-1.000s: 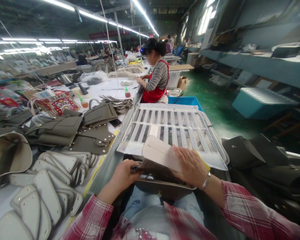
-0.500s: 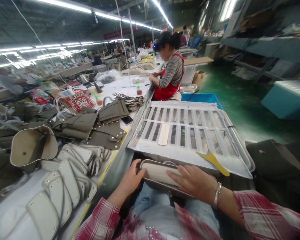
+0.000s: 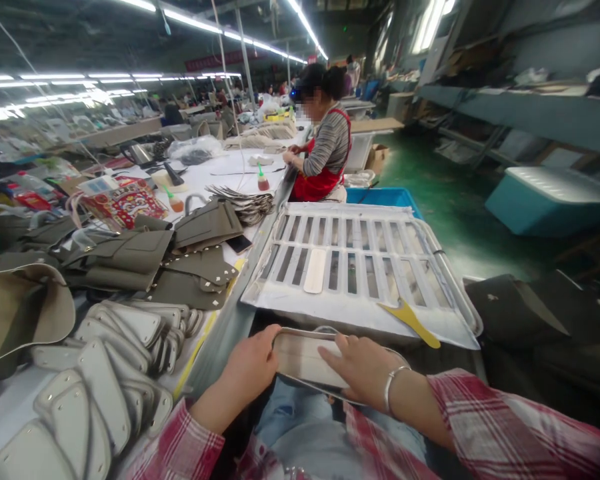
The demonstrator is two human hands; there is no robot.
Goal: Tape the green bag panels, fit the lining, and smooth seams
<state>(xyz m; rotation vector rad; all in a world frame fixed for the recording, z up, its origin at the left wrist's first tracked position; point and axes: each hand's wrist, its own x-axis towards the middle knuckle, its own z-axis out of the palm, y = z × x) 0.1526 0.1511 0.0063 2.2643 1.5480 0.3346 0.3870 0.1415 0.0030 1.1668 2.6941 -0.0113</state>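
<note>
On my lap is a bag body [image 3: 300, 343] with a dark outside, its opening facing up and a pale beige panel showing inside. My left hand [image 3: 247, 373] grips its left end, fingers wrapped over the rim. My right hand [image 3: 363, 370] lies across the right part of the opening, its fingers stretched out flat over the beige panel; the fingertips touch or nearly touch it. The bag's lower sides are mostly hidden by the hands and rim.
Ahead stands a white slatted rack [image 3: 355, 257] with a beige strip [image 3: 315, 271] and a yellow scraper [image 3: 413, 322] on it. Overlapping grey flap pieces [image 3: 105, 380] and olive bag parts [image 3: 115, 263] cover the left table. A co-worker [image 3: 325, 147] sits beyond the rack.
The bag has tipped so more of its inside faces me. My left hand has closed further round the left end, and my right hand has slid slightly left. The view has swung right.
</note>
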